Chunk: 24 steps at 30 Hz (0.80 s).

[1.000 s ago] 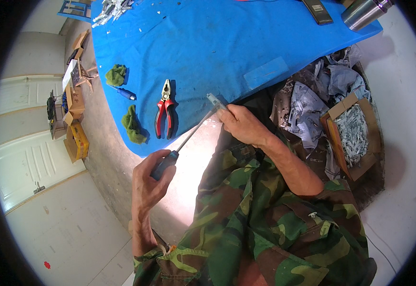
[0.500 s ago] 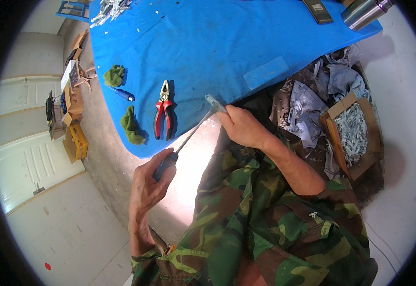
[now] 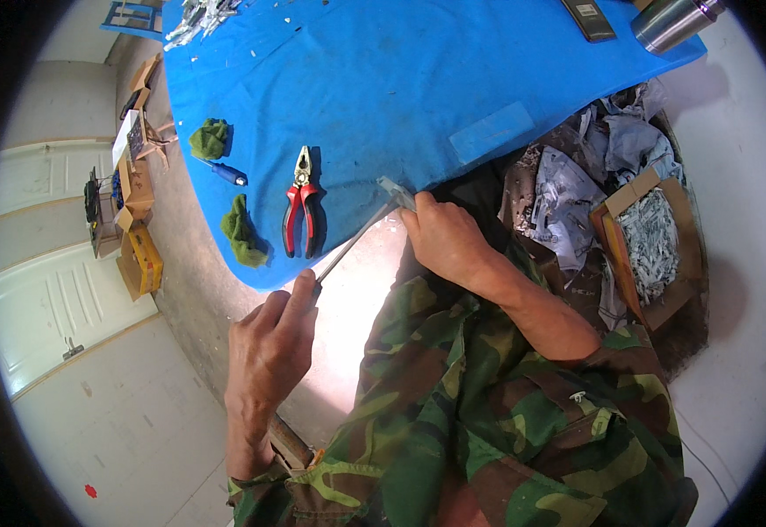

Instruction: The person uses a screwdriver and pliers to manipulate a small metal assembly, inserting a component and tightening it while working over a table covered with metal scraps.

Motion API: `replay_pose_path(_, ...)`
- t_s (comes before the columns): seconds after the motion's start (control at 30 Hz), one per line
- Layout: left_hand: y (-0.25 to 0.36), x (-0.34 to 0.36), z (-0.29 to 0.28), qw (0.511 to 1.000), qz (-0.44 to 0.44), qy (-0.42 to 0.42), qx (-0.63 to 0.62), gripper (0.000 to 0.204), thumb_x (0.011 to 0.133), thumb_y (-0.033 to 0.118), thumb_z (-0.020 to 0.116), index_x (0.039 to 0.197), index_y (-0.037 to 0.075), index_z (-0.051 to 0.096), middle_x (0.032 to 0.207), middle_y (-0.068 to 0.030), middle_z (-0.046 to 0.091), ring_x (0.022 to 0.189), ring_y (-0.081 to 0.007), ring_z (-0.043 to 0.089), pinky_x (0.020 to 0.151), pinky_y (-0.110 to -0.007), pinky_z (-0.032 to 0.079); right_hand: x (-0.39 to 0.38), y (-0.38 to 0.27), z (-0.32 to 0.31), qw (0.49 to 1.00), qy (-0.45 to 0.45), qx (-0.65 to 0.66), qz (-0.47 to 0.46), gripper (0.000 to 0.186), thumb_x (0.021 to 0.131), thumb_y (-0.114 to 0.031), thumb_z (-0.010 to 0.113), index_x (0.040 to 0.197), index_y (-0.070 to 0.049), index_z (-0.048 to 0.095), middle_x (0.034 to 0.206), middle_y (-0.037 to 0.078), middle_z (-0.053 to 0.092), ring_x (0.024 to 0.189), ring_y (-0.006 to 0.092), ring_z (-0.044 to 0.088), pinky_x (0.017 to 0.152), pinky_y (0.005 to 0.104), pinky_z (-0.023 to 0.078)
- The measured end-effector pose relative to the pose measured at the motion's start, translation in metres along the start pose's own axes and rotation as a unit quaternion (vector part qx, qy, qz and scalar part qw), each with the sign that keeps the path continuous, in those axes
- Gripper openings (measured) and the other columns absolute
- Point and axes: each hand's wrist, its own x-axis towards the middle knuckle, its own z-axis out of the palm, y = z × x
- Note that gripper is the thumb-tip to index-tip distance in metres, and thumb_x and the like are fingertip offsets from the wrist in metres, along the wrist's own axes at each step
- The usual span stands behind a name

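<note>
Small pale piece juts up-left past the R hand fingertips, near the table edge; R fingers are closed on its near end (exact pinch partly hidden); L hand is wrapped round the screwdriver handle, w/ the shaft angling up to the piece; can't tell if the tip's touching; red-handled pliers lie nearby on blue cloth.

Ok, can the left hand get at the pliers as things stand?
Probably, but not freely: the left hand is closed around the screwdriver and would likely need to release it first. The pliers lie uncovered on the blue cloth.
</note>
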Motion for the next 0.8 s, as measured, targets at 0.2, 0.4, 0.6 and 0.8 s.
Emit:
replay_pose_path(0.2,0.009,-0.002,-0.002,0.999,-0.018,-0.018,0.021,0.045,0.090,0.005,0.075,0.134,0.007,0.066,0.092,-0.0119,0.072,0.074,-0.0276,0.073,0.062,-0.040,0.059,-0.001,-0.003,-0.002,1.000,0.008,-0.027,-0.002,0.033,0.104,-0.029,0.060,0.095,0.003,0.059,0.077,0.030,0.069,0.076,0.0498,0.070,0.071,0.0592,0.056)
replay_pose_path(0.4,-0.002,-0.006,0.003,0.981,-0.081,0.000,-0.178,0.041,0.091,0.005,0.073,0.131,0.002,0.068,0.106,-0.0192,0.076,0.088,-0.0291,0.076,0.078,-0.038,0.059,-0.003,-0.001,0.002,0.999,0.029,-0.017,-0.019,0.034,0.103,-0.030,0.060,0.095,0.003,0.058,0.077,0.030,0.069,0.076,0.0501,0.069,0.071,0.0601,0.055)
replay_pose_path(0.6,0.001,-0.007,0.004,0.975,-0.092,0.003,-0.201,0.040,0.092,0.004,0.071,0.132,0.002,0.068,0.108,-0.0214,0.075,0.091,-0.0279,0.076,0.080,-0.038,0.059,-0.002,0.004,0.003,0.999,0.024,0.005,-0.024,0.034,0.103,-0.030,0.060,0.096,0.003,0.059,0.077,0.030,0.069,0.076,0.0501,0.069,0.070,0.0605,0.054)
replay_pose_path(0.8,0.010,-0.008,0.002,0.990,-0.068,0.008,-0.125,0.041,0.091,0.006,0.072,0.131,0.005,0.065,0.099,-0.0172,0.075,0.082,-0.0354,0.075,0.072,-0.042,0.060,-0.002,0.004,0.005,0.999,0.036,-0.014,-0.031,0.034,0.103,-0.030,0.060,0.095,0.003,0.059,0.075,0.028,0.069,0.074,0.0488,0.070,0.069,0.0586,0.055)
